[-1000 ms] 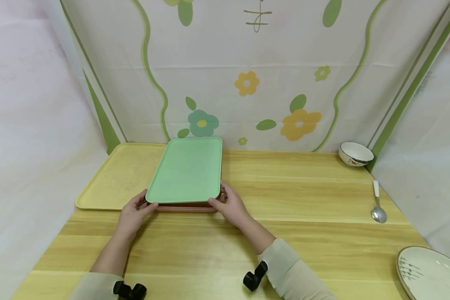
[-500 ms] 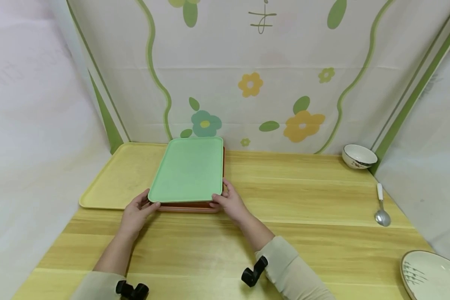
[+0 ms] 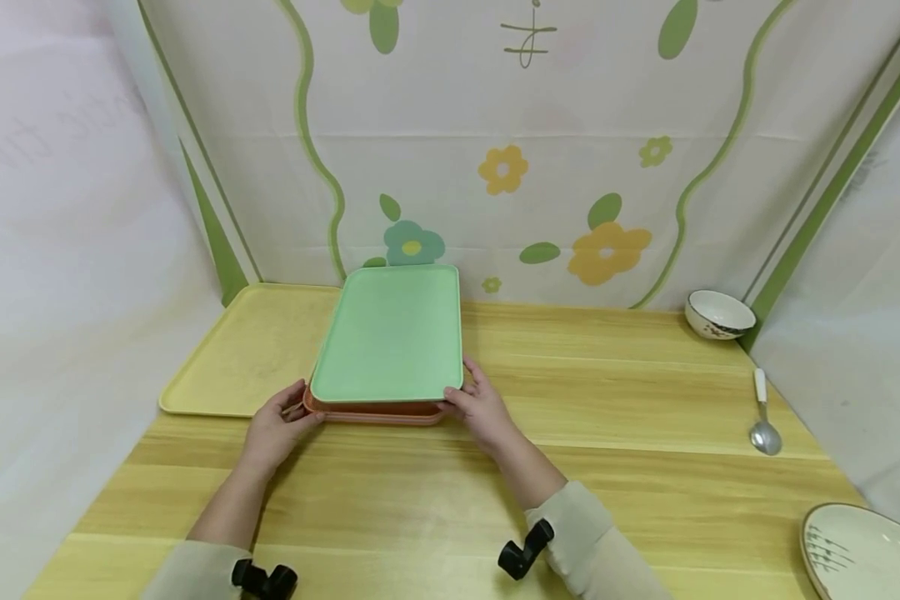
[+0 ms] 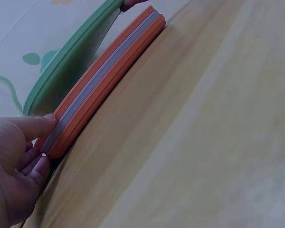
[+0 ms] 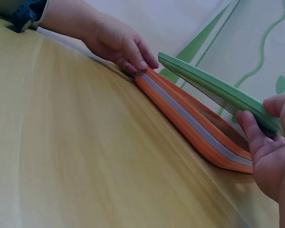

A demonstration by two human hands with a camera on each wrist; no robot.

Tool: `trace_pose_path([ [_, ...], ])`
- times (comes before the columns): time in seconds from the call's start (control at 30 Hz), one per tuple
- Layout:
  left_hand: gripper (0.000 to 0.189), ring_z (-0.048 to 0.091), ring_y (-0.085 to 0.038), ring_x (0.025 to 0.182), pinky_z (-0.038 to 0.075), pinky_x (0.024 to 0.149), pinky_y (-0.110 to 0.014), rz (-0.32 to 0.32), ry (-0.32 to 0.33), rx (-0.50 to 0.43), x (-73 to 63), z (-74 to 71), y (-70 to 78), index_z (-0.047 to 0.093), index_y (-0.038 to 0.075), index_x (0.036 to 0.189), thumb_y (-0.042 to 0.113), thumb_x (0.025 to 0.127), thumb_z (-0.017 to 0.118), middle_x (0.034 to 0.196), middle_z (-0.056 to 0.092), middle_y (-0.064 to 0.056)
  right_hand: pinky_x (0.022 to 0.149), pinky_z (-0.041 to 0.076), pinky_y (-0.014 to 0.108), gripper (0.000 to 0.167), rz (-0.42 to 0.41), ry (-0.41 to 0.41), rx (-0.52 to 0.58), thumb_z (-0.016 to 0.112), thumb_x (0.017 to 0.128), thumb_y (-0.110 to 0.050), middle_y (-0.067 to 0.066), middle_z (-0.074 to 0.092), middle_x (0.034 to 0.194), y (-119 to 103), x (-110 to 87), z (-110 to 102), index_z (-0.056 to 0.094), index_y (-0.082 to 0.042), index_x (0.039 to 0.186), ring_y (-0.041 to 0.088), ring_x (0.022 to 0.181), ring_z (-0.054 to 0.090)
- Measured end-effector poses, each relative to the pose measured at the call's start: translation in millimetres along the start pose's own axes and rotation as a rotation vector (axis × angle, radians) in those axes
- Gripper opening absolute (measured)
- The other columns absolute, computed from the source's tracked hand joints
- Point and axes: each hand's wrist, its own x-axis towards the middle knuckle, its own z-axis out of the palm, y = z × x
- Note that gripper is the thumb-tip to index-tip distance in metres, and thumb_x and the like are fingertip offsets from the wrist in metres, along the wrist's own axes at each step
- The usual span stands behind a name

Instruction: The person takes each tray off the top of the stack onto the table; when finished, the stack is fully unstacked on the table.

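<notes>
My right hand (image 3: 482, 411) pinches the near right corner of a light green rectangular tray (image 3: 390, 333), thumb on top and fingers beneath. The green tray is tilted above a stack of trays (image 3: 378, 418) with orange and grey edges (image 4: 104, 80), and a gap shows between them in both wrist views. My left hand (image 3: 276, 429) holds the near left corner of that stack, its thumb at the upper rim and fingers at the lower edge. In the right wrist view the left hand (image 5: 121, 47) is apart from the green tray. Most of the stack is hidden under the green tray.
A larger yellow tray (image 3: 232, 358) lies flat at the left, beside the stack. Far right stand a white patterned bowl (image 3: 718, 315) and a spoon (image 3: 762, 412), with an oval-looking plate (image 3: 866, 550) at the near right. A floral cloth (image 3: 435, 108) hangs behind the wooden table (image 3: 390, 508).
The green tray has risen off the stack and shifted right, carried by my right hand. My left hand no longer touches it and stays at the stack's corner.
</notes>
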Motion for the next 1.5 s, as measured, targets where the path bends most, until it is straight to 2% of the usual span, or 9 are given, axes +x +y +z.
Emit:
trace_pose_path([
  [0.13, 0.073, 0.050, -0.042, 0.129, 0.044, 0.084, -0.004, 0.011, 0.007, 0.069, -0.4, 0.0, -1.0, 0.030, -0.003, 0.151, 0.018, 0.093, 0.069, 0.147, 0.042, -0.029, 0.087, 0.056, 0.025, 0.072, -0.001, 0.026, 0.030, 0.052, 0.097, 0.002, 0.028, 0.055, 0.132, -6.8, -6.8, -11.1, 0.017, -0.016, 0.158, 0.014, 0.102, 0.065],
  [0.33, 0.073, 0.051, -0.041, 0.129, 0.045, 0.087, -0.008, 0.018, -0.001, 0.093, -0.4, 0.6, -1.9, 0.030, -0.004, 0.151, 0.022, 0.094, 0.068, 0.144, 0.045, -0.030, 0.084, 0.056, 0.022, 0.071, 0.023, 0.053, 0.092, 0.051, 0.097, 0.003, 0.001, 0.066, 0.109, -17.3, -20.1, -34.5, 0.019, -0.016, 0.158, 0.009, 0.092, 0.067],
  [0.43, 0.073, 0.050, -0.043, 0.129, 0.046, 0.089, -0.009, 0.036, -0.007, 0.098, -0.3, 0.4, -2.7, 0.030, -0.006, 0.150, 0.022, 0.095, 0.067, 0.144, 0.044, -0.031, 0.084, 0.056, 0.021, 0.072, 0.019, 0.042, 0.099, 0.050, 0.097, 0.003, -0.004, 0.067, 0.105, -20.6, -28.2, -50.1, 0.016, -0.015, 0.158, 0.008, 0.091, 0.067],
  [0.6, 0.073, 0.049, -0.044, 0.130, 0.047, 0.091, -0.011, 0.059, -0.024, 0.101, -1.4, -0.5, -2.2, 0.029, -0.009, 0.149, 0.022, 0.095, 0.067, 0.144, 0.042, -0.033, 0.083, 0.056, 0.020, 0.073, -0.006, 0.031, 0.077, 0.049, 0.098, 0.003, -0.007, 0.068, 0.107, -23.3, -42.5, -77.8, 0.011, -0.011, 0.159, 0.006, 0.094, 0.068],
  [0.87, 0.074, 0.048, -0.043, 0.131, 0.049, 0.096, -0.018, 0.057, -0.032, 0.124, -2.9, -2.6, -1.8, 0.029, -0.008, 0.150, 0.025, 0.095, 0.066, 0.146, 0.041, -0.032, 0.085, 0.055, 0.019, 0.078, -0.021, 0.039, 0.048, 0.051, 0.098, 0.001, -0.009, 0.067, 0.111, -26.3, -59.6, -115.2, 0.005, -0.011, 0.159, 0.005, 0.096, 0.067],
  [1.27, 0.075, 0.047, -0.042, 0.132, 0.044, 0.090, -0.007, 0.064, -0.038, 0.102, 0.6, -1.2, -5.3, 0.028, -0.007, 0.151, 0.028, 0.095, 0.066, 0.147, 0.041, -0.030, 0.084, 0.056, 0.019, 0.078, -0.077, -0.015, 0.020, 0.049, 0.100, 0.000, -0.007, 0.069, 0.111, -30.7, -81.1, -162.8, -0.003, -0.004, 0.157, 0.006, 0.094, 0.067],
  [1.5, 0.075, 0.048, -0.041, 0.132, 0.048, 0.096, -0.018, 0.061, -0.031, 0.132, 1.3, -0.5, -5.0, 0.030, -0.006, 0.150, 0.030, 0.095, 0.065, 0.147, 0.042, -0.030, 0.084, 0.056, 0.019, 0.076, -0.056, 0.007, 0.001, 0.049, 0.101, -0.001, -0.008, 0.069, 0.113, -28.7, -85.1, -181.1, -0.002, -0.003, 0.157, 0.006, 0.095, 0.068],
])
